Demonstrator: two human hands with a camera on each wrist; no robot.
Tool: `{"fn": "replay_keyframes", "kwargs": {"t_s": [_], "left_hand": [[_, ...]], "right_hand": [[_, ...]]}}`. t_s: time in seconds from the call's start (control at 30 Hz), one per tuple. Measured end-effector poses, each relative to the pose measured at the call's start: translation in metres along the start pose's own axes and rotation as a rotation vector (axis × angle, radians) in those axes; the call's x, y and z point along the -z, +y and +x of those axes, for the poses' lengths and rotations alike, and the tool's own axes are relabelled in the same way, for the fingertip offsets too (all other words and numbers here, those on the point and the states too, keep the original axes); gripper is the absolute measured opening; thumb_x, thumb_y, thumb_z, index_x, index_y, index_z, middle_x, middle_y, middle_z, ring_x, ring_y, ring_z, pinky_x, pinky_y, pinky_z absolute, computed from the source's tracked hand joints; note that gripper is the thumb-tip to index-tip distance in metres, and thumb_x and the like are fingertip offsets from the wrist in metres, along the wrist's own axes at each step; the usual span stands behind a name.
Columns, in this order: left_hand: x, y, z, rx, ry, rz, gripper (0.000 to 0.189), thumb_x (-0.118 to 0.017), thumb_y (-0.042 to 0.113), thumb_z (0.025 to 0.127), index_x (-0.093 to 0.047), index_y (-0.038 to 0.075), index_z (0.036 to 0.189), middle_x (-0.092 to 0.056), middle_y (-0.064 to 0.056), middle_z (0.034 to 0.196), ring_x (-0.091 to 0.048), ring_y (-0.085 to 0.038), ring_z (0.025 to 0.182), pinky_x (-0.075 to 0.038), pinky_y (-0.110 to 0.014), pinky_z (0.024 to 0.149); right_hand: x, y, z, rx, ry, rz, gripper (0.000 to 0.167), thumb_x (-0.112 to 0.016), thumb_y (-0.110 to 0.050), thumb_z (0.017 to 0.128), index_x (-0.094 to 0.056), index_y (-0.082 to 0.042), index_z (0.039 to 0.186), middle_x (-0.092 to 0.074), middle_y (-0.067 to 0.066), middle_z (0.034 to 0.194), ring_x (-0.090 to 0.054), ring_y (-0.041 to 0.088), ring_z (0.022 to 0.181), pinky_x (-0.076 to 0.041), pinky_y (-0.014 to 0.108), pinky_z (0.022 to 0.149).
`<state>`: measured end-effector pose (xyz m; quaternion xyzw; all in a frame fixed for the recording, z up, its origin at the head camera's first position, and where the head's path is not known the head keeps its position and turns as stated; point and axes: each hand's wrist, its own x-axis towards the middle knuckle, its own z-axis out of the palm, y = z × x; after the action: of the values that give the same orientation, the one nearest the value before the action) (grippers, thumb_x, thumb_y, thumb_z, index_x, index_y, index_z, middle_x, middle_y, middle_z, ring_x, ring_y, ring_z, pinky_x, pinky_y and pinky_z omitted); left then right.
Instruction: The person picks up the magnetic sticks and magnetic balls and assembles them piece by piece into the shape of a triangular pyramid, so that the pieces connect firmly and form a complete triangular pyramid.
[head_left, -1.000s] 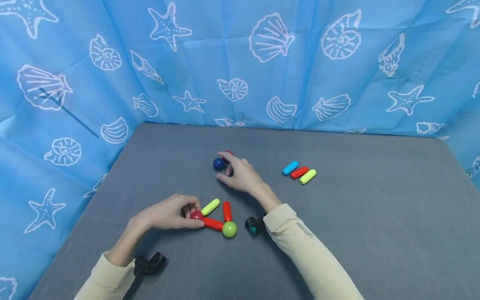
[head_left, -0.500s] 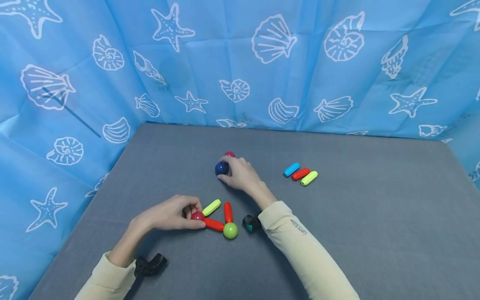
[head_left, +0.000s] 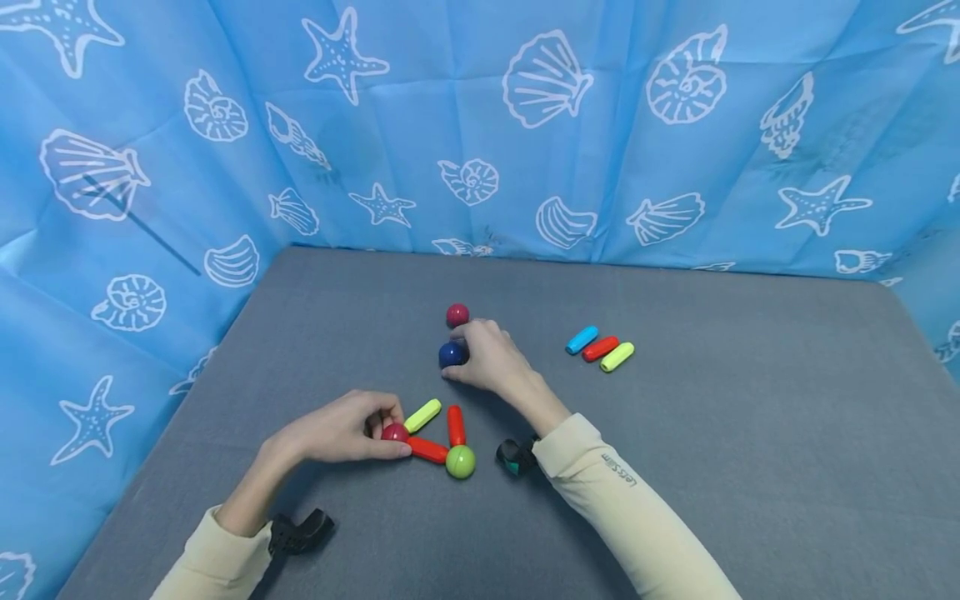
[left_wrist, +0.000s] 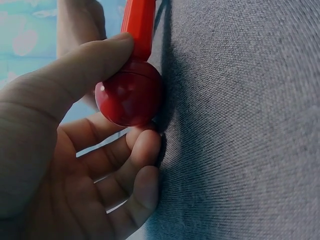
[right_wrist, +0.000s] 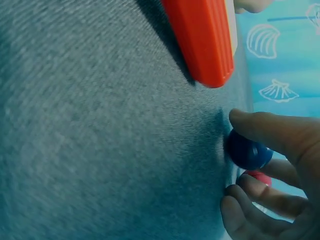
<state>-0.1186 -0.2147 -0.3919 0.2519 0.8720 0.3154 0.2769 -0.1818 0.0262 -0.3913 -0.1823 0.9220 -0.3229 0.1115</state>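
Right hand [head_left: 489,357] slants leftward — pinching blue ball [head_left: 452,355].

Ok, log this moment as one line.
left hand: holds red ball; right hand: pinches blue ball; green ball: meets two red rods; three loose rods: side by side

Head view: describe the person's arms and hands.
The left sleeve and right sleeve are pale cream, the right with dark lettering. The left wrist camera is black, the right wrist camera black and green. The left hand and right hand are bare.
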Motion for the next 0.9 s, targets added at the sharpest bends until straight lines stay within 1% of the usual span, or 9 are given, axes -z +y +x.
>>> {"fn": "replay_keyframes", "kwargs": {"t_s": [0.13, 0.23, 0.4, 0.5, 0.57, 0.63, 0.7, 0.77, 0.9], "left_hand": [[-0.003, -0.001, 0.001, -0.014, 0.024, 0.010, 0.023, -0.076, 0.040, 0.091, -0.066, 0.021, 0.095, -0.059, 0.010, 0.079, -0.052, -0.002, 0.066, -0.043, -0.019, 0.060], [-0.005, 0.000, 0.002, -0.026, 0.055, 0.017, 0.024, -0.076, 0.042, 0.090, -0.066, 0.020, 0.093, -0.057, 0.010, 0.076, -0.051, -0.002, 0.064, -0.042, -0.019, 0.058], [-0.011, 0.002, 0.005, -0.033, 0.125, 0.026, 0.023, -0.078, 0.041, 0.089, -0.066, 0.021, 0.090, -0.055, 0.011, 0.072, -0.049, -0.001, 0.062, -0.040, -0.018, 0.056], [-0.015, 0.004, 0.009, -0.047, 0.158, 0.029, 0.023, -0.079, 0.039, 0.088, -0.065, 0.020, 0.089, -0.054, 0.011, 0.071, -0.049, -0.001, 0.061, -0.040, -0.018, 0.056], [-0.018, 0.006, 0.011, -0.059, 0.178, 0.033, 0.023, -0.079, 0.038, 0.088, -0.065, 0.020, 0.089, -0.054, 0.010, 0.072, -0.049, -0.001, 0.062, -0.040, -0.018, 0.056], [-0.020, 0.007, 0.014, -0.072, 0.194, 0.040, 0.023, -0.080, 0.037, 0.088, -0.064, 0.020, 0.089, -0.055, 0.010, 0.072, -0.049, -0.001, 0.062, -0.040, -0.018, 0.056], [-0.021, 0.008, 0.015, -0.087, 0.210, 0.043, 0.023, -0.081, 0.035, 0.088, -0.064, 0.019, 0.089, -0.055, 0.009, 0.072, -0.049, -0.001, 0.062, -0.041, -0.018, 0.056], [-0.022, 0.009, 0.016, -0.090, 0.221, 0.041, 0.023, -0.081, 0.035, 0.087, -0.064, 0.019, 0.090, -0.055, 0.009, 0.072, -0.049, -0.002, 0.062, -0.041, -0.019, 0.056], [-0.022, 0.012, 0.018, -0.080, 0.230, 0.039, 0.024, -0.082, 0.034, 0.087, -0.064, 0.019, 0.090, -0.056, 0.009, 0.073, -0.051, -0.002, 0.063, -0.043, -0.019, 0.057]], "right_hand": [[0.002, 0.000, -0.001, 0.023, -0.014, -0.003, 0.051, -0.084, -0.018, 0.086, -0.067, -0.004, 0.132, -0.068, 0.014, 0.131, -0.065, 0.029, 0.122, -0.055, 0.046, 0.101], [0.002, 0.001, -0.002, 0.022, -0.021, -0.011, 0.046, -0.082, -0.018, 0.087, -0.069, -0.005, 0.129, -0.070, 0.013, 0.129, -0.066, 0.028, 0.119, -0.056, 0.046, 0.099], [0.003, 0.004, -0.005, 0.025, 0.003, 0.001, 0.048, -0.083, -0.020, 0.086, -0.069, -0.006, 0.130, -0.071, 0.013, 0.126, -0.065, 0.029, 0.114, -0.057, 0.046, 0.097], [0.005, 0.009, -0.008, 0.032, 0.028, 0.015, 0.046, -0.083, -0.024, 0.087, -0.071, -0.006, 0.127, -0.074, 0.012, 0.119, -0.067, 0.025, 0.104, -0.058, 0.041, 0.090], [0.006, 0.012, -0.010, 0.032, 0.040, 0.036, 0.043, -0.081, -0.026, 0.088, -0.072, -0.006, 0.125, -0.075, 0.011, 0.110, -0.067, 0.021, 0.091, -0.058, 0.035, 0.080], [0.008, 0.016, -0.012, 0.027, 0.046, 0.061, 0.041, -0.079, -0.029, 0.090, -0.073, -0.006, 0.124, -0.075, 0.009, 0.104, -0.063, 0.017, 0.081, -0.053, 0.028, 0.070], [0.010, 0.019, -0.014, 0.023, 0.045, 0.093, 0.040, -0.078, -0.031, 0.091, -0.073, -0.006, 0.122, -0.075, 0.008, 0.099, -0.060, 0.015, 0.075, -0.049, 0.025, 0.065], [0.011, 0.022, -0.016, 0.020, 0.037, 0.119, 0.039, -0.077, -0.031, 0.091, -0.074, -0.006, 0.121, -0.074, 0.007, 0.095, -0.058, 0.014, 0.073, -0.047, 0.023, 0.063], [0.013, 0.025, -0.021, 0.014, 0.015, 0.150, 0.038, -0.078, -0.031, 0.091, -0.074, -0.006, 0.119, -0.071, 0.005, 0.086, -0.056, 0.014, 0.071, -0.045, 0.024, 0.062]]}}
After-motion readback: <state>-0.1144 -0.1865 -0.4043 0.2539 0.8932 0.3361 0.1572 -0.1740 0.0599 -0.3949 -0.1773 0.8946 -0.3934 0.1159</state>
